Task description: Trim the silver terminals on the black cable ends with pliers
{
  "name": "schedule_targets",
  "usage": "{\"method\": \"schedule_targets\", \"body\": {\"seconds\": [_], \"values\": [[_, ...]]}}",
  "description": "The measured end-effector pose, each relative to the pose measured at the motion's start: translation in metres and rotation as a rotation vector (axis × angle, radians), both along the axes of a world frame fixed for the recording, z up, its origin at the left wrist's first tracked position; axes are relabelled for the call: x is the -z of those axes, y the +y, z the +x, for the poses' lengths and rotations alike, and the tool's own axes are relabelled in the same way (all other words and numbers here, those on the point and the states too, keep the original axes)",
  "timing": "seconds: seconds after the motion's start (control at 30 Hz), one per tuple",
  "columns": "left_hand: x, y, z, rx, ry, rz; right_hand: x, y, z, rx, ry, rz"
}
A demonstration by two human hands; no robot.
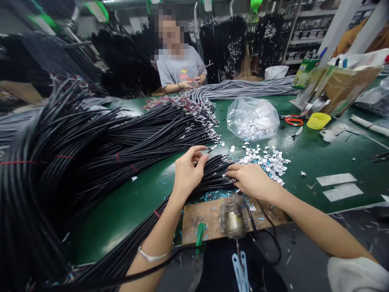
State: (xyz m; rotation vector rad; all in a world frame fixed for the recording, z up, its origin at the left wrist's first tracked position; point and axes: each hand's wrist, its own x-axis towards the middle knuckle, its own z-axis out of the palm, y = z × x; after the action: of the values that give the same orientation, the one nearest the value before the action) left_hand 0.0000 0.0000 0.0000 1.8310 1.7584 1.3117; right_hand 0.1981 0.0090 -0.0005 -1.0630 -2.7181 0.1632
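Observation:
My left hand [189, 172] is closed in a pinch above a bundle of black cables [212, 172]. A dark cable end with a pale tip pokes out past its fingertips. My right hand [253, 178] rests at the stripped ends of the same bundle, its fingers bent together. A small metallic bit shows under those fingers, too small to name. Just below the hands, a small motor-like device [234, 219] wrapped in clear film sits on a wooden board [200, 211]. Blue clippings and white scraps [270, 162] lie around the cable ends.
Thick bundles of black cables [91, 138] cover the left of the green table [121, 219]. Behind the scraps stands a clear plastic bag [252, 121], with orange-handled pliers [293, 120] and a yellow cup [318, 121] beside it. Across the table, a person [182, 67] handles grey cables [243, 88].

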Motion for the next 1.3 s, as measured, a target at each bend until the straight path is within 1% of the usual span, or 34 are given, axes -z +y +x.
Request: {"method": "schedule_targets", "body": {"seconds": [0.1, 0.17, 0.2, 0.27, 0.33, 0.43, 0.53, 0.6, 0.7, 0.8, 0.9, 1.0, 1.1, 1.17, 1.23, 1.3], "values": [[-0.009, -0.011, 0.005, 0.106, -0.107, -0.060, -0.008, 0.000, 0.002, 0.036, 0.389, -0.011], [-0.015, -0.016, 0.006, 0.235, -0.205, -0.152, -0.011, -0.001, 0.001, 0.058, 0.641, 0.005], [-0.018, -0.018, 0.006, 0.306, -0.244, -0.188, -0.012, -0.001, 0.000, 0.059, 0.725, 0.010], [-0.023, -0.021, 0.005, 0.418, -0.274, -0.222, -0.012, -0.003, -0.002, 0.045, 0.808, 0.012], [-0.025, -0.023, 0.004, 0.454, -0.270, -0.220, -0.009, -0.004, -0.005, 0.016, 0.827, 0.008], [-0.023, -0.024, 0.005, 0.413, -0.215, -0.222, -0.007, -0.007, -0.007, -0.012, 0.849, 0.033], [-0.020, -0.026, 0.006, 0.308, -0.111, -0.154, -0.007, -0.009, -0.009, -0.011, 0.882, 0.033], [-0.019, -0.028, 0.008, 0.226, -0.045, -0.057, -0.010, -0.010, -0.010, 0.003, 0.900, -0.037], [-0.020, -0.034, 0.014, 0.138, 0.041, 0.073, -0.014, -0.011, -0.011, 0.043, 0.907, -0.179], [-0.020, -0.039, 0.020, 0.058, 0.123, 0.188, -0.016, -0.013, -0.011, 0.070, 0.907, -0.219], [-0.018, -0.039, 0.024, -0.003, 0.183, 0.265, -0.014, -0.017, -0.012, 0.050, 0.905, -0.180], [-0.014, -0.036, 0.024, -0.032, 0.211, 0.273, -0.011, -0.021, -0.014, 0.019, 0.891, -0.125], [-0.012, -0.033, 0.023, -0.007, 0.234, 0.211, -0.008, -0.023, -0.015, 0.007, 0.853, -0.054], [-0.012, -0.032, 0.023, 0.012, 0.230, 0.178, -0.006, -0.022, -0.014, -0.005, 0.825, 0.026], [-0.013, -0.032, 0.022, 0.032, 0.204, 0.161, -0.003, -0.020, -0.013, -0.022, 0.778, 0.111], [-0.016, -0.032, 0.021, 0.077, 0.158, 0.126, -0.001, -0.019, -0.011, -0.011, 0.711, 0.186]]}}
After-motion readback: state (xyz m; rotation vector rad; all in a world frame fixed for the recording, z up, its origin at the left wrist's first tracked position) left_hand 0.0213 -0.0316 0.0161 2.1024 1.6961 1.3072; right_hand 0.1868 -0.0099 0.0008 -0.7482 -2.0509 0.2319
